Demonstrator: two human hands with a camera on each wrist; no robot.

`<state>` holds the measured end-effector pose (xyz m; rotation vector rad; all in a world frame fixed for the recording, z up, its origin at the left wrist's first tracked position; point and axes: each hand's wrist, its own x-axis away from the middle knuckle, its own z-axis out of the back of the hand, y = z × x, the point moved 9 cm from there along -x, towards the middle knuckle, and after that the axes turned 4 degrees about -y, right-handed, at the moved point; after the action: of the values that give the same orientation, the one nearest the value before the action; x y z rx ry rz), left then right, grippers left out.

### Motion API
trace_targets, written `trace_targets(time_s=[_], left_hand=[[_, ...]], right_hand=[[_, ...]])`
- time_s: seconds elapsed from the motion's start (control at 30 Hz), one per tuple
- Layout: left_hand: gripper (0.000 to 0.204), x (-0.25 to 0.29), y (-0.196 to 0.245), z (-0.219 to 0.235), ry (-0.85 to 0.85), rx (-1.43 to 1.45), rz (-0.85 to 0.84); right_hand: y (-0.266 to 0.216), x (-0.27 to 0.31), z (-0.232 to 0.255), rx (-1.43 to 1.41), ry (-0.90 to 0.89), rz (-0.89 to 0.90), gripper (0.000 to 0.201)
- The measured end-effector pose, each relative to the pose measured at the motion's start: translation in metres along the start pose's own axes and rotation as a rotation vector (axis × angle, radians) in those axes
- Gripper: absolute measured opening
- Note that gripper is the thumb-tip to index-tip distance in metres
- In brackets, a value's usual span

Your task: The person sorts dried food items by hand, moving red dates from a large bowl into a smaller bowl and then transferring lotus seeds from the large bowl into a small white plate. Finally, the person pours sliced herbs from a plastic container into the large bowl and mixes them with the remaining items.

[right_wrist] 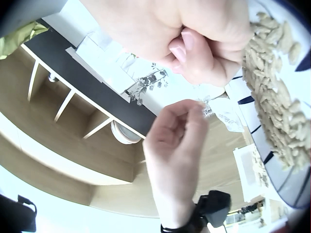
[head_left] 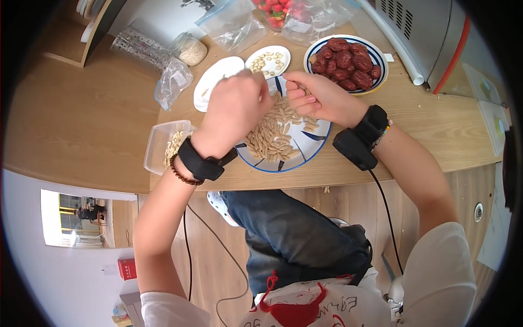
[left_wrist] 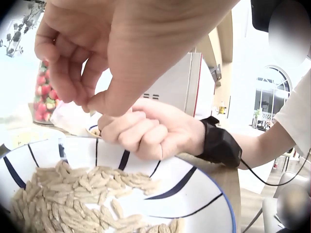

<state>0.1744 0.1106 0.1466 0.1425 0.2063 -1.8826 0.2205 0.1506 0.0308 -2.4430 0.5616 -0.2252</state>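
Observation:
A white plate with dark blue strokes (left_wrist: 199, 191) bears a heap of beige, spindle-shaped pieces (head_left: 267, 139). Over its left part is my left hand (head_left: 234, 106), with the thumb tip and fingertips pinched together above the heap. My right hand (head_left: 327, 98) hovers over the far right part of the plate, its fingers curled into the palm. Seen from the left wrist, the right hand's curled fingers (left_wrist: 138, 133) lie just beyond and below the left fingertips. Both hands' fingers hide their insides, and I cannot tell what they hold.
Behind the plate stand a small plate of pale round seeds (head_left: 286, 54), a white dish (head_left: 215, 73) and a bowl of red dates (head_left: 348, 60). A clear plastic box (head_left: 155, 144) with pale pieces is at left. Plastic bags (head_left: 231, 27) and a glass jar (head_left: 190, 50) stand farther back.

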Motion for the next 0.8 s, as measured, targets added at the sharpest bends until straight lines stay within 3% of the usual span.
trace_targets(time_s=[0.17,0.37,0.47,0.57,0.67,0.77,0.8], left_hand=[[0.008,-0.004,0.014,0.024,0.163,0.144,-0.073],[0.013,0.0,-0.009,0.021,0.143,0.352,0.01],[0.017,0.009,-0.046,-0.003,-0.005,0.717,0.248],[0.027,0.025,-0.053,-0.028,-0.101,1.251,0.414],[0.037,0.033,-0.044,-0.053,-0.108,1.779,0.584],[0.044,0.028,-0.018,-0.085,-0.158,2.505,0.821],[0.049,0.022,-0.007,-0.093,-0.167,2.587,0.848]], right_hand=[[0.0,0.005,-0.008,0.164,0.067,0.025,0.024],[0.0,0.005,-0.008,0.159,0.016,-0.037,0.024],[-0.01,0.005,-0.001,0.15,0.04,0.061,0.029],[-0.027,0.005,0.003,0.242,0.102,0.218,0.035],[-0.04,0.014,0.0,0.384,0.229,0.309,0.039],[-0.044,0.019,-0.003,0.518,0.339,0.381,0.04],[-0.045,0.02,-0.003,0.572,0.361,0.401,0.04]])
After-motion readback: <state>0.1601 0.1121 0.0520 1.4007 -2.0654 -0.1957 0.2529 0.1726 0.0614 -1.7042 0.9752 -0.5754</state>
